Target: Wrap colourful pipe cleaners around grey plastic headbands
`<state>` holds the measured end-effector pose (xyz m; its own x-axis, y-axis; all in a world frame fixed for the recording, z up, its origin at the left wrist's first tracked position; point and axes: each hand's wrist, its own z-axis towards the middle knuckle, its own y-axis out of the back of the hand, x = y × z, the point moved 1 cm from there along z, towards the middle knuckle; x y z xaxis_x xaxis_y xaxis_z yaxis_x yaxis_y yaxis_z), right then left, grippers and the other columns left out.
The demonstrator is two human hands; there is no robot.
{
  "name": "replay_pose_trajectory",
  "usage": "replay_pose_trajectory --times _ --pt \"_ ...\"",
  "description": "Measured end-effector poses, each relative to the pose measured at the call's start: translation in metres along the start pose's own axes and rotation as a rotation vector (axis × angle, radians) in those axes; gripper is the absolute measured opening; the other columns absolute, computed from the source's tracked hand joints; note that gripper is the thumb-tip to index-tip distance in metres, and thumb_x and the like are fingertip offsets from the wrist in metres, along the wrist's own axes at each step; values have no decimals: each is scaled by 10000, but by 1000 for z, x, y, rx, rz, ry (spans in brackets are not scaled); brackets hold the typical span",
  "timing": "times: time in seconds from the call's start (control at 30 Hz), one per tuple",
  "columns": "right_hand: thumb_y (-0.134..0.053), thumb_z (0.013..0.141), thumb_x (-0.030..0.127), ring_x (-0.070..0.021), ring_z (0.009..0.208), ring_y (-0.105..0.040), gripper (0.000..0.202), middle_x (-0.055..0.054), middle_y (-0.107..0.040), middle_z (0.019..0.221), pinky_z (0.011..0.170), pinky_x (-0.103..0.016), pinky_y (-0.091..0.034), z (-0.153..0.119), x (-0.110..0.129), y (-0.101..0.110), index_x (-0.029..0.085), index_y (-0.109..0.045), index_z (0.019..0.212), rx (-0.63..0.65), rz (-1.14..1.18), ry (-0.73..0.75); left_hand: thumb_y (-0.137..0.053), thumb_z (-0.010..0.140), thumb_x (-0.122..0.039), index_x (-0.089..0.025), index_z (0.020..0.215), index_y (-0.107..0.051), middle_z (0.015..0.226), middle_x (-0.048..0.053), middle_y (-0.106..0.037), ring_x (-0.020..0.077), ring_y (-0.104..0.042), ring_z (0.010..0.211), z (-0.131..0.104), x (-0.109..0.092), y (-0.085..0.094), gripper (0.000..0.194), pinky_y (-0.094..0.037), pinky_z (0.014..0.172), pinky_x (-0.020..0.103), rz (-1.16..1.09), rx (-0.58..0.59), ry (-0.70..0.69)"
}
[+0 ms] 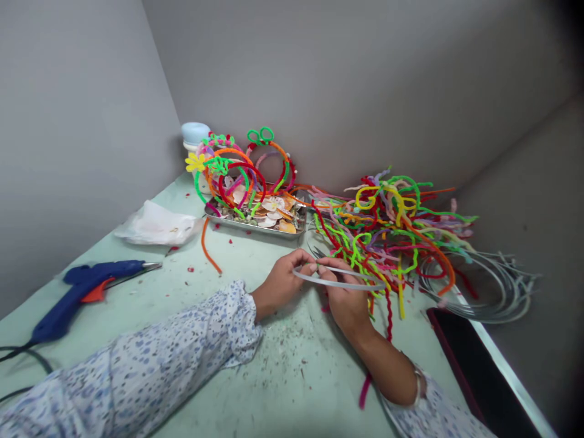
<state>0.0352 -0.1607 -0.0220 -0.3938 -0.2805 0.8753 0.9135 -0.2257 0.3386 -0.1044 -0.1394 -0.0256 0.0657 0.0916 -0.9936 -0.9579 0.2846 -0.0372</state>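
Note:
A thin grey headband (371,286) is held up over the table, its curved band extending to the right. My left hand (283,281) pinches it near one end, thumb and finger pressed together. My right hand (347,304) has its fingers closed on the band close to the left fingertips. A tiny green bit shows between the two hands, too small to name. Just behind my right hand lies a tangled pile of colourful pipe cleaners (378,219). Dark scissor-like tips (317,251) peek out beyond the fingers.
A metal tray (255,230) of shells has several pipe-cleaner-wrapped headbands (237,164) on it. At left are a blue glue gun (86,286) and a plastic bag (157,224). An orange pipe cleaner (208,252), bare grey hoops (497,292) and a phone (479,365) lie around.

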Motion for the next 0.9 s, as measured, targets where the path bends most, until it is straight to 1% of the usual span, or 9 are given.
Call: replay_pose_trajectory --times 0.13,0.27,0.37,0.6,0.9 --pt "-576 841 347 -181 791 -622 192 -39 -687 912 731 -300 -478 0 -2 -1 198 -679 904 2 -10 -21 -598 813 -391 -144 816 -564 690 -19 -524 93 -440 613 0 -2 -1 249 -346 586 219 16 -13 -9" --pt "-573 840 386 -168 682 -606 226 -27 -684 813 649 -288 -478 0 -5 -1 196 -670 914 7 4 -63 -589 821 -380 -138 836 -577 739 1 -557 110 -485 675 0 -2 -2 243 -382 636 228 34 -21 -28" --pt "-570 836 400 -170 647 -600 245 -25 -684 770 626 -293 -476 0 -7 0 194 -669 926 2 10 -85 -581 830 -368 -136 855 -587 776 15 -579 122 -507 716 0 0 -2 234 -400 667 236 57 -40 -47" --pt "-569 810 414 -189 608 -592 286 -36 -668 667 590 -309 -471 -1 -7 0 175 -691 912 -38 9 -74 -556 850 -366 -142 869 -601 749 8 -570 120 -485 682 -2 0 -2 229 -390 632 232 149 -71 -66" --pt "-562 831 406 -192 676 -619 258 -42 -690 757 670 -320 -482 0 -6 1 181 -675 884 -41 -72 -79 -540 860 -369 -151 887 -608 753 10 -575 118 -472 663 -4 0 -3 230 -375 602 225 185 -90 -81"
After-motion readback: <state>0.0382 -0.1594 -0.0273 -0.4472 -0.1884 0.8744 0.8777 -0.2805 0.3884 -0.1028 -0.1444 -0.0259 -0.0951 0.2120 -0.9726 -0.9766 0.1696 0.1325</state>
